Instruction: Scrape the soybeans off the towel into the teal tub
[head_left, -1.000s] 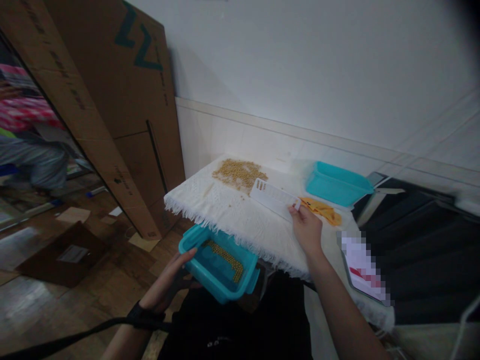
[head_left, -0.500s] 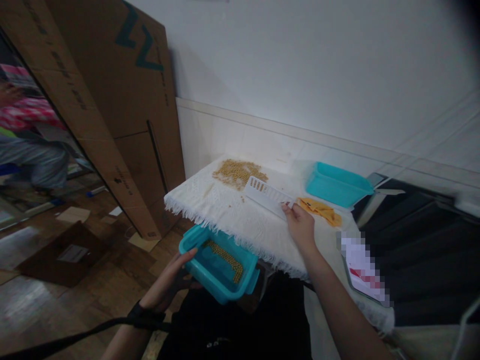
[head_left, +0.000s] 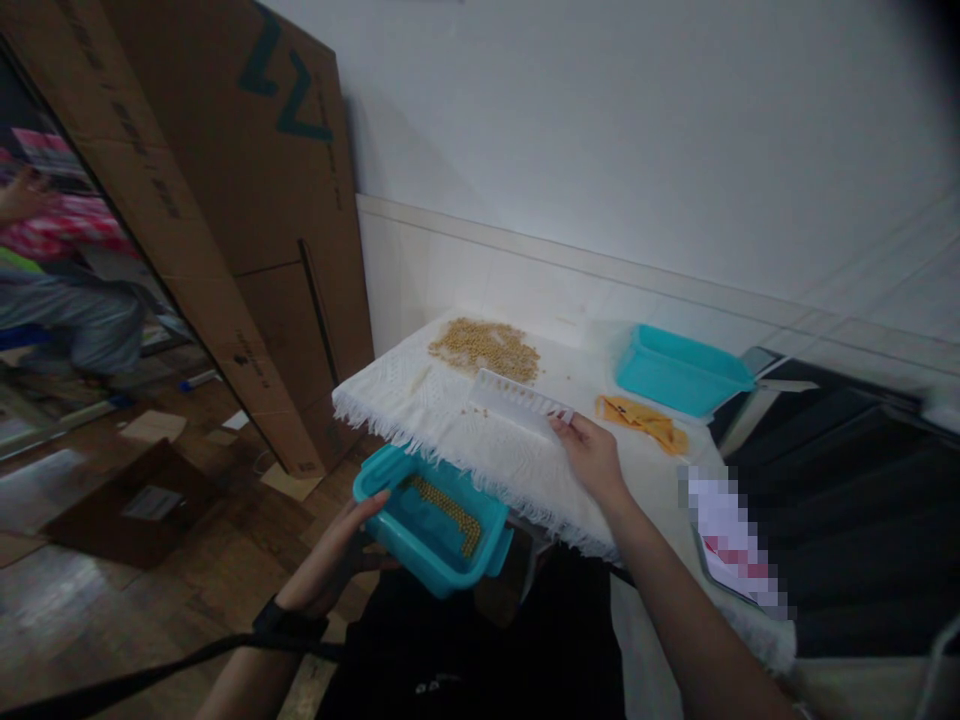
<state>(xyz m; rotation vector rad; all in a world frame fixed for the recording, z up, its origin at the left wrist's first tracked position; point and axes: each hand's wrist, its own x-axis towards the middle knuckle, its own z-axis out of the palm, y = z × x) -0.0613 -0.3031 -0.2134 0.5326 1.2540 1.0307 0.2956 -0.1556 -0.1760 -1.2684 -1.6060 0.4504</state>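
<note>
The right hand (head_left: 592,455) was pinched, thumb and fingertips closed, on the near end of a white slotted strip (head_left: 521,400), which lay slantwise on the cloth with its far end pointing at the pile of beans (head_left: 486,347). Over the last second this hand had slid the strip leftward across the white fringed cloth (head_left: 405,395). A second earlier the held end sat right beside the yellow wrapper (head_left: 641,420); now it was apart from it, and the strip's far end had come just short of the near edge of the pile, with a few stray beans beside it. The left hand (head_left: 337,550), a black strap (head_left: 289,622) round its wrist, had stayed wrapped about the rim of a teal tub (head_left: 435,515), holding it tilted below the fringed front edge of the cloth, with a line of beans (head_left: 450,510) gathered in its bottom. So the strip now stood close to the loose beans, with the tub held under the edge nearest the person. Farther right, a second teal tub (head_left: 679,368) rested on the cloth beyond the wrapper, unmoved. Tall cardboard boxes (head_left: 247,200) leaned against the wall at left, and another person (head_left: 60,270) was partly visible beyond them.
</note>
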